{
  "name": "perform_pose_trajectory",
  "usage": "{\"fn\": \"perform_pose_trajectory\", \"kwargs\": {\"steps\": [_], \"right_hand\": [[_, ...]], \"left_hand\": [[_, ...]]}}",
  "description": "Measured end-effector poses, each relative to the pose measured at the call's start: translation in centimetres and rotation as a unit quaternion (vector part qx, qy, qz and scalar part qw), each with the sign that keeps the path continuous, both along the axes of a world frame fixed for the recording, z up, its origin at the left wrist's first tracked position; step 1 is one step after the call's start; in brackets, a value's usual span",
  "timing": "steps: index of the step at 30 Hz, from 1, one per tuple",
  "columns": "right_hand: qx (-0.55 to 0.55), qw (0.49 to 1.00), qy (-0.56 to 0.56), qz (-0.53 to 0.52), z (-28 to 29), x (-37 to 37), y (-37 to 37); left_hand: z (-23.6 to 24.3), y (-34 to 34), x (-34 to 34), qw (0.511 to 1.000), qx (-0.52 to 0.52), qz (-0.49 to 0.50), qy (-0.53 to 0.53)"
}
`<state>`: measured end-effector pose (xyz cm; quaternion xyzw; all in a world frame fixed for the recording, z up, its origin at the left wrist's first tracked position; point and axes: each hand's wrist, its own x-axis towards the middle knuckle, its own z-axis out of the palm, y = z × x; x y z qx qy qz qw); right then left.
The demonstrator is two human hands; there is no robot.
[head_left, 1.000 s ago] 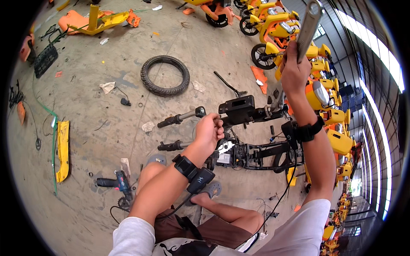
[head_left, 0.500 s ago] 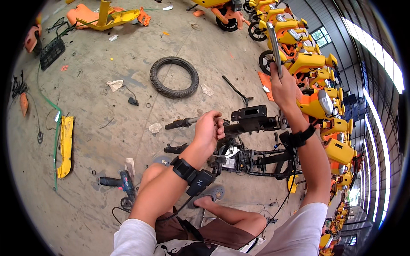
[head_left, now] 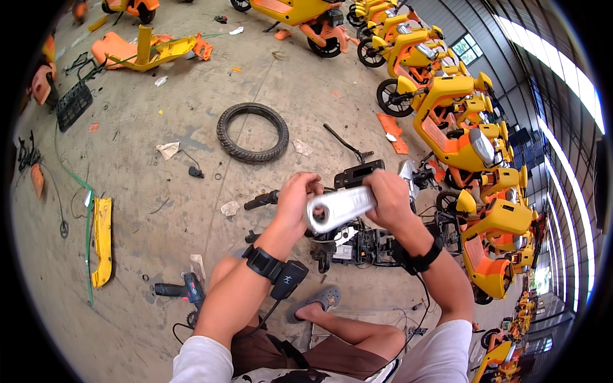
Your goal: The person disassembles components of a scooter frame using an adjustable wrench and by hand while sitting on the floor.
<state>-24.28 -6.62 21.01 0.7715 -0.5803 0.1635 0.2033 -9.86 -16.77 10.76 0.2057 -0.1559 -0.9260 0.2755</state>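
Note:
My right hand (head_left: pixel 386 198) is closed on a large silver wrench (head_left: pixel 341 207), whose blurred ring end lies just beside my left hand (head_left: pixel 297 198). My left hand has curled fingers over the stripped black scooter front assembly; what they grip is hidden. Behind the wrench is a black box-shaped housing (head_left: pixel 354 170) on that assembly. A black grip on a bar (head_left: pixel 260 200) sticks out to the left, and the bare frame (head_left: pixel 370 249) with cables lies below my hands.
A loose tyre (head_left: pixel 252 153) lies ahead. Several yellow scooters (head_left: pixel 434 118) line the right. Yellow panels (head_left: pixel 102 239), green strap, a cordless power tool (head_left: pixel 191 287) and scattered parts lie on the concrete floor (head_left: pixel 159 147). My bent legs (head_left: pixel 345 332) are below the frame.
My right hand has swung the wrench down and leftward from upright high at the right to beside my left hand. My left hand has shifted slightly left.

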Motion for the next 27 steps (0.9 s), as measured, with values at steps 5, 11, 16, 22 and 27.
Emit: {"fn": "perform_pose_trajectory", "kwargs": {"steps": [5,11,16,22,27], "right_hand": [[0.014,0.995,-0.008,0.098,-0.4,-0.1,5.5],[0.046,0.996,0.067,0.023,-0.6,-1.6,15.0],[-0.016,0.999,-0.013,0.027,5.0,1.7,12.5],[-0.209,0.952,-0.222,0.020,8.5,4.0,10.5],[-0.143,0.921,-0.363,-0.024,12.1,1.6,5.8]], "left_hand": [[0.9,-0.1,1.2,0.987,-0.091,-0.131,-0.014],[2.5,2.7,1.1,0.928,-0.237,-0.287,-0.029],[1.1,4.4,-0.7,0.922,-0.264,-0.282,-0.001],[1.0,5.0,-1.5,0.927,-0.284,-0.244,-0.011],[1.1,5.1,-1.2,0.908,-0.323,-0.265,-0.033]]}}
